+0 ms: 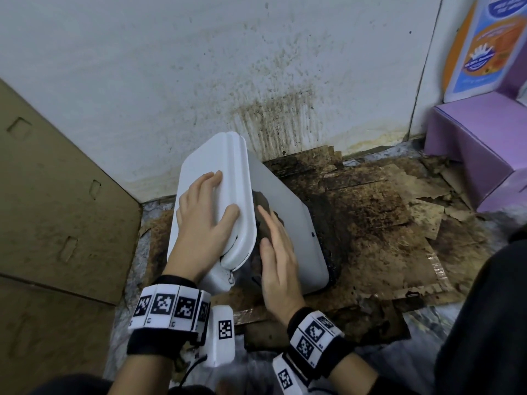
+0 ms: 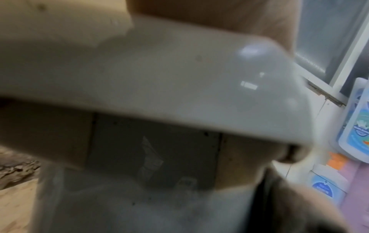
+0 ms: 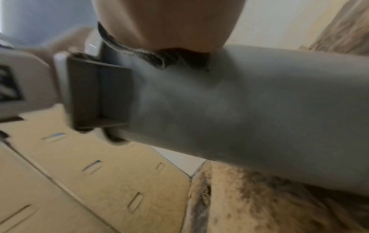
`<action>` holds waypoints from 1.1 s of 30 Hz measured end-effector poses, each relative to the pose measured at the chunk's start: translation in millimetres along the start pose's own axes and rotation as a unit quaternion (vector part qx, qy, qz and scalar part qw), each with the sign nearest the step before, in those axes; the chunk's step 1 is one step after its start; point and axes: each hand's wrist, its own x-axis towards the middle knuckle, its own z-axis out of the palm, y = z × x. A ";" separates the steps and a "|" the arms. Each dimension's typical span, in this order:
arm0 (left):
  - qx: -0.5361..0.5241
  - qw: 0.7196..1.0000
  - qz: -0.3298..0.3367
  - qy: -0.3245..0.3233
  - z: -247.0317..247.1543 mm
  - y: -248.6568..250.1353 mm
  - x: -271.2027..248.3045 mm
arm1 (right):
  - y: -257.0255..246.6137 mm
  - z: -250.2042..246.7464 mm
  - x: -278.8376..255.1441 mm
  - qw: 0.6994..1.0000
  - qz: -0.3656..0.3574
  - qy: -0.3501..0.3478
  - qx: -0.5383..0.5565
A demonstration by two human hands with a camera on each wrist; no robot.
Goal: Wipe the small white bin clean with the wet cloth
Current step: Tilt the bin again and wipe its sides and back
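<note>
The left hand (image 1: 204,220) lies flat with fingers spread on the lid (image 1: 219,195) of the one small white bin (image 1: 288,223), its grip a pressing palm, while the right hand (image 1: 278,252) presses straight fingers together on a dark wet cloth (image 1: 261,208) against the bin's side just under the lid edge. The bin lies tilted at the centre of the frame on stained, torn cardboard sheets (image 1: 379,223) on the floor, below a dirt-spattered white wall (image 1: 199,67). One flat cardboard box (image 1: 57,209) leans at the left edge, one purple box (image 1: 479,138) stands at the upper right, and each wrist wears one marker band.
</note>
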 end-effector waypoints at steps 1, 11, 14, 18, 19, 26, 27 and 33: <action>-0.002 1.000 0.000 -0.001 0.2 1.0 0.0 | 10.6 -3.1 -1.1 1.000 -0.003 0.009 -0.010; -0.008 1.000 0.000 -0.011 2.8 12.9 1.0 | 102.9 -47.3 -16.7 0.955 0.271 0.121 0.023; -0.006 1.000 0.004 -0.017 5.6 17.3 1.3 | 107.2 -47.5 -16.4 0.930 0.326 0.164 0.043; -0.002 1.000 0.003 -0.013 7.4 19.0 2.0 | 93.7 -39.1 -18.0 0.919 0.330 0.205 0.069; -0.006 1.000 0.001 -0.012 8.1 18.3 2.5 | 84.8 -34.0 -19.3 0.921 0.312 0.223 0.075; 0.004 1.000 0.000 -0.005 12.0 21.5 4.9 | -7.6 7.2 -22.9 0.954 0.161 0.205 0.150; 0.006 1.000 -0.001 -0.007 12.4 21.9 4.9 | -19.2 10.5 -22.6 0.955 0.143 0.205 0.159; 0.017 1.000 0.012 -0.016 15.5 24.6 5.0 | -66.8 2.0 -7.6 0.927 0.123 0.191 0.299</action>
